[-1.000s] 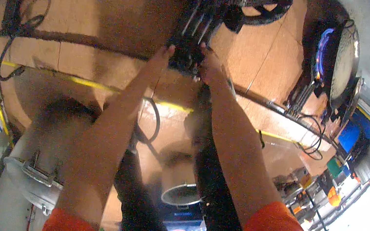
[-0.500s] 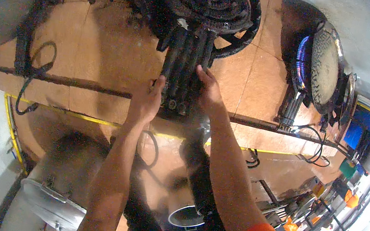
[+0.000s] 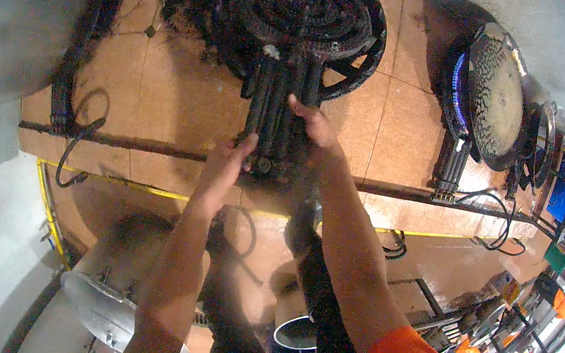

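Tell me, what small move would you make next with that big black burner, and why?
Probably steady the grip before shifting anything. Both hands are already on the pipe neck of the black ring burner: the left hand at its near end by the counter edge, the right hand further up the pipes. The burner looks heavy and sits amid dark soot, so a firmer hold seems wise.

My left hand (image 3: 229, 159) and right hand (image 3: 314, 125) grip the black burner's pipes (image 3: 279, 112) on the tiled counter (image 3: 168, 96).
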Action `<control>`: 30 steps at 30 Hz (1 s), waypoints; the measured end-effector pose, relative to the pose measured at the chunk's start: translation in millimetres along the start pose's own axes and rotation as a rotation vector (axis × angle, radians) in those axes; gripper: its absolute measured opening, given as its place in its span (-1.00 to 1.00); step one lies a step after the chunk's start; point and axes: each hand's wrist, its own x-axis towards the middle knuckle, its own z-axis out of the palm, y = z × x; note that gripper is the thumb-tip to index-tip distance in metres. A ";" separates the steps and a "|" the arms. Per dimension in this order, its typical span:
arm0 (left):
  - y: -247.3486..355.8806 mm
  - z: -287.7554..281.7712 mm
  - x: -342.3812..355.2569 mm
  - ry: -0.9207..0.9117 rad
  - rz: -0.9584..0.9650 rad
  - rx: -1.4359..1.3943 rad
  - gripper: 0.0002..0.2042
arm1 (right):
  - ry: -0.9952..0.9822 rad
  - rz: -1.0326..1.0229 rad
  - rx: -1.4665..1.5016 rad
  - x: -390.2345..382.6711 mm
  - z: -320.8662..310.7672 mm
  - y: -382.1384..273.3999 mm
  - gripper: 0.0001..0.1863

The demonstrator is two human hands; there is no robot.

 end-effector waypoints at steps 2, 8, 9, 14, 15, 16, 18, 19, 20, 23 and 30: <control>-10.1 -0.6 13.6 0.018 0.005 0.184 -0.36 | 0.039 -0.042 -0.027 9.8 -7.6 9.4 -0.50; -19.8 -18.4 67.8 -0.271 -0.232 0.194 -0.13 | 0.128 -0.132 0.006 5.2 -23.6 47.4 -0.44; -34.4 -18.9 86.4 -0.242 -0.154 0.299 -0.14 | 0.158 -0.061 0.006 -1.9 -15.9 46.5 -0.47; -100.1 16.2 188.4 0.017 0.010 0.123 -0.20 | 0.225 0.071 -0.302 35.8 -56.2 82.4 -0.29; -98.4 23.4 193.8 0.087 0.040 0.060 -0.22 | 0.349 0.173 -0.393 42.3 -52.6 86.1 -0.28; -98.7 31.3 196.5 0.167 0.099 0.079 -0.24 | 0.470 0.279 -0.484 48.0 -49.4 89.1 -0.27; -96.8 39.4 198.9 0.273 0.198 0.122 -0.26 | 0.566 0.142 -0.583 40.2 -40.1 93.0 -0.28; -83.1 47.5 188.7 0.275 0.239 0.148 -0.26 | 0.637 0.075 -0.629 29.0 -37.9 87.4 -0.28; -77.9 48.5 174.3 0.290 0.270 0.180 -0.27 | 0.615 0.078 -0.641 18.8 -33.3 83.8 -0.29; -71.6 41.6 165.3 0.374 0.373 0.423 -0.29 | 0.525 -0.007 -0.708 10.6 -24.0 72.3 -0.36; -6.6 28.1 130.4 0.245 0.438 0.639 -0.34 | 0.184 -0.054 -0.363 -30.4 -0.3 16.9 -0.59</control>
